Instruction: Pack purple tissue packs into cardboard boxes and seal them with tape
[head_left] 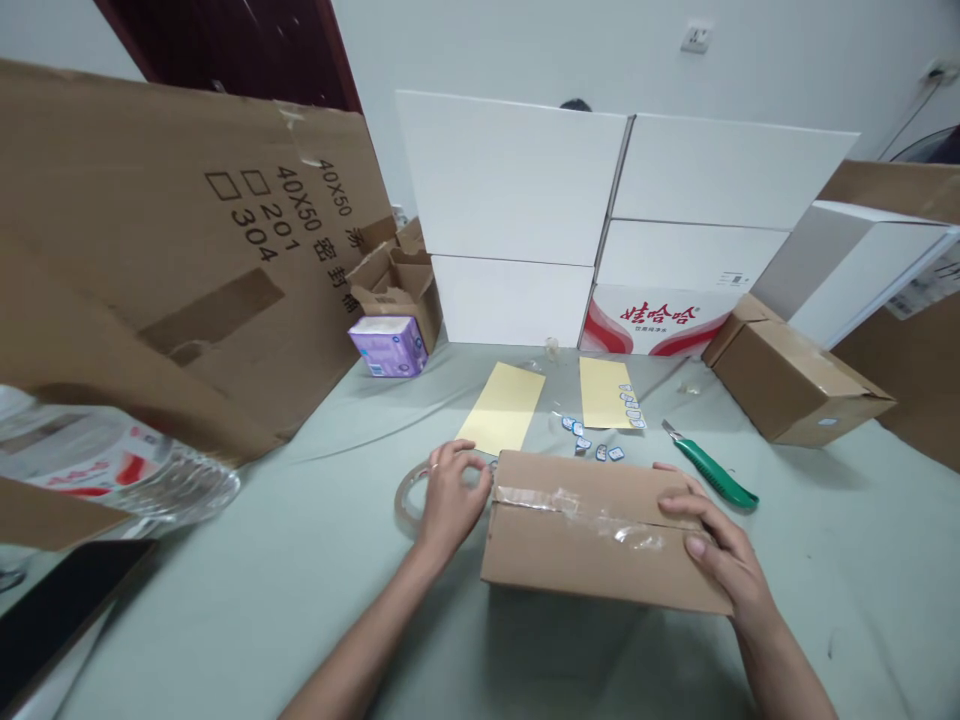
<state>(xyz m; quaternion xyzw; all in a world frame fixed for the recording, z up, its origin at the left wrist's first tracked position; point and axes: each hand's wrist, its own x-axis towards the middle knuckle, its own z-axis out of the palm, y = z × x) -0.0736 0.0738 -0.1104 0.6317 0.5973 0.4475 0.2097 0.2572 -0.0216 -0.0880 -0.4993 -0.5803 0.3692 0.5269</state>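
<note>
Snugly closed, a small cardboard box sits on the pale green tabletop, a wrinkled strip of clear tape across its top. The right hand grips its end; the curled left hand holds a tape roll just beside it.

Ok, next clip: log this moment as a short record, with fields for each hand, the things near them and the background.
Left hand: at a roll of clear packing tape, beside the box
Right hand: on the end of a taped cardboard box
Nearby: green utility knife, small labels, two yellow paper sheets
Background: stacked white boxes, purple tissue pack
</note>
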